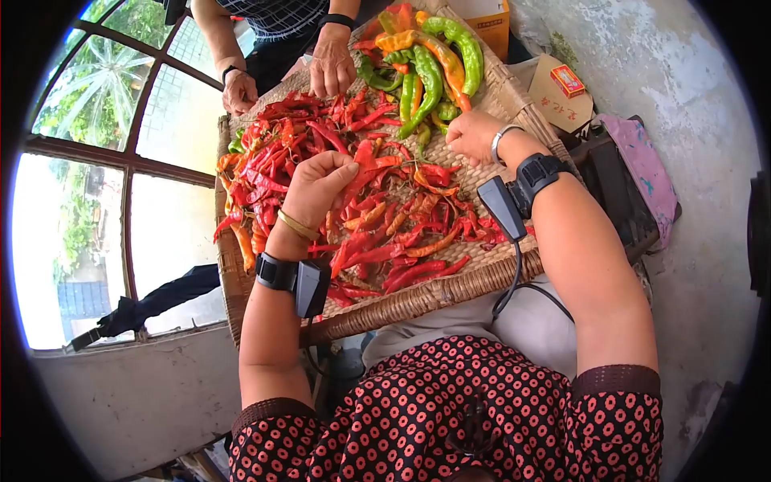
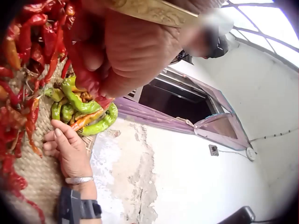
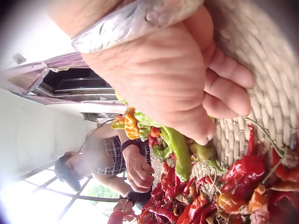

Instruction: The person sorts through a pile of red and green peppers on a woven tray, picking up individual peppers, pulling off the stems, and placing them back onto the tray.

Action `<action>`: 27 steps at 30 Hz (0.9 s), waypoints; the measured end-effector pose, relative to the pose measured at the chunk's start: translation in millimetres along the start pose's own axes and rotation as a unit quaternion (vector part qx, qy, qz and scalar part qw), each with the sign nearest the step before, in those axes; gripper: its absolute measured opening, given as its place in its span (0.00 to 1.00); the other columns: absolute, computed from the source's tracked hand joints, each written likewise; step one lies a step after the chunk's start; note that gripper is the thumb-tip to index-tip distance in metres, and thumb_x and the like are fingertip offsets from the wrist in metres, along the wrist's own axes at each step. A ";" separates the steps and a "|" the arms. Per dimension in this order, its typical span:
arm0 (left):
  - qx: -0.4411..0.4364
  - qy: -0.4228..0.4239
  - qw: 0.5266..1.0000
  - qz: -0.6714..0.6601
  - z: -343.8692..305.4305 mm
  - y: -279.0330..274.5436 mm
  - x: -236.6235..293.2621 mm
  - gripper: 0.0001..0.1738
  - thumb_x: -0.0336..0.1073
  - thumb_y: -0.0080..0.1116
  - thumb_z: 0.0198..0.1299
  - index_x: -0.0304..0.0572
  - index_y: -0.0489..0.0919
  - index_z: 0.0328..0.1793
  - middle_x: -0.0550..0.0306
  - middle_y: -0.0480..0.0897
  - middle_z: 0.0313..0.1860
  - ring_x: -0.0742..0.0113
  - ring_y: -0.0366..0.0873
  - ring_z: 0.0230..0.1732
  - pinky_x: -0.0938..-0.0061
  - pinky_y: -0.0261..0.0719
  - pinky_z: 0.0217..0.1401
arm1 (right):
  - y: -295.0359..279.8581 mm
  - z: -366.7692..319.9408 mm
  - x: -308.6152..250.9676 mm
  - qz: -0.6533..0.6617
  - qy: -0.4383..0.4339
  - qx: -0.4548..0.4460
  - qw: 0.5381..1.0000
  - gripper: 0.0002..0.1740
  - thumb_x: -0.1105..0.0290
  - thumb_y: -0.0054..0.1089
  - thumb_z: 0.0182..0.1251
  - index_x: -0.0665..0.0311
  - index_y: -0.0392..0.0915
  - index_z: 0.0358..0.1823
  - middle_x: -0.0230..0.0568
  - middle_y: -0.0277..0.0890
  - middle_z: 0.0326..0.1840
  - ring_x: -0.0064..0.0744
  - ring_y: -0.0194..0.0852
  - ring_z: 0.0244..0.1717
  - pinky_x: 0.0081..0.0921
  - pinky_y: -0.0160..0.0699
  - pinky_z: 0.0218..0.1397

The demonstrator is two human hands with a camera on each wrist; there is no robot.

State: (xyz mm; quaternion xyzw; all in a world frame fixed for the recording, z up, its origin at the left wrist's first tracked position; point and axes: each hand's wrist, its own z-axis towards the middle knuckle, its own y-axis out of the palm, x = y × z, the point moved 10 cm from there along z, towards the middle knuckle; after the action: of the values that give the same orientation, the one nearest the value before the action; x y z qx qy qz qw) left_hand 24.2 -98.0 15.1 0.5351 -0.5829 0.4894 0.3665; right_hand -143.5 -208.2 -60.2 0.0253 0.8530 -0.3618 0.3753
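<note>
Red chili [image 2: 86, 77]: in left hand [image 1: 319, 186], fingers curled round it, just above red pile [image 1: 273, 153], mid-tray. Right hand [image 1: 472, 135] rests on weave beside green peppers [image 1: 430, 76]; fingers curled, cannot tell whether anything is held. Second person's hand [image 1: 331, 68] at far edge. Tray [image 1: 418, 301] rim close to lap. Risks, as judged: chilies at near rim could slide off if tray tips; bare skin on split pods could sting.

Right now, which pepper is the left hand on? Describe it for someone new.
On the woven tray, find the red pile nearest the window. The left hand sits over it, pinching one red pepper. The peppers around it lie loose.
</note>
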 end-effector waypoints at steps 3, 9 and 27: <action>-0.026 -0.026 0.998 0.045 1.0 17.2 -5.9 0.05 0.33 0.54 0.55 0.41 0.76 0.31 0.69 0.73 0.19 0.86 0.64 0.16 0.90 0.60 0.15 | -0.1 0.3 2.3 0.017 -0.005 0.005 1.000 0.11 0.70 0.51 0.54 0.65 0.73 0.38 0.37 0.73 0.23 0.24 0.73 0.18 0.21 0.70 0.19; -0.050 -0.043 0.995 0.075 16.8 27.0 -4.5 0.05 0.33 0.54 0.56 0.41 0.76 0.32 0.69 0.72 0.18 0.85 0.63 0.14 0.90 0.59 0.14 | -0.9 -2.3 -1.4 0.012 -0.006 0.002 1.000 0.11 0.69 0.52 0.54 0.64 0.74 0.39 0.36 0.74 0.24 0.23 0.73 0.18 0.20 0.69 0.18; 0.058 0.255 0.787 0.558 22.2 30.3 4.1 0.21 0.38 0.58 0.46 0.39 0.74 0.48 0.51 0.77 0.38 0.56 0.74 0.41 0.67 0.72 0.45 | -1.4 -5.0 2.1 0.029 0.015 -0.003 0.999 0.12 0.69 0.50 0.55 0.64 0.73 0.39 0.36 0.74 0.23 0.22 0.72 0.18 0.21 0.69 0.18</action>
State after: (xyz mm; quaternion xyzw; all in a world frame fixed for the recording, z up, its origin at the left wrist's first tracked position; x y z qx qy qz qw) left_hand -4.0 -122.0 8.0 -0.0077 -0.6362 0.7599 0.1330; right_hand -148.5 -206.5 -58.4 0.0541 0.8585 -0.3474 0.3732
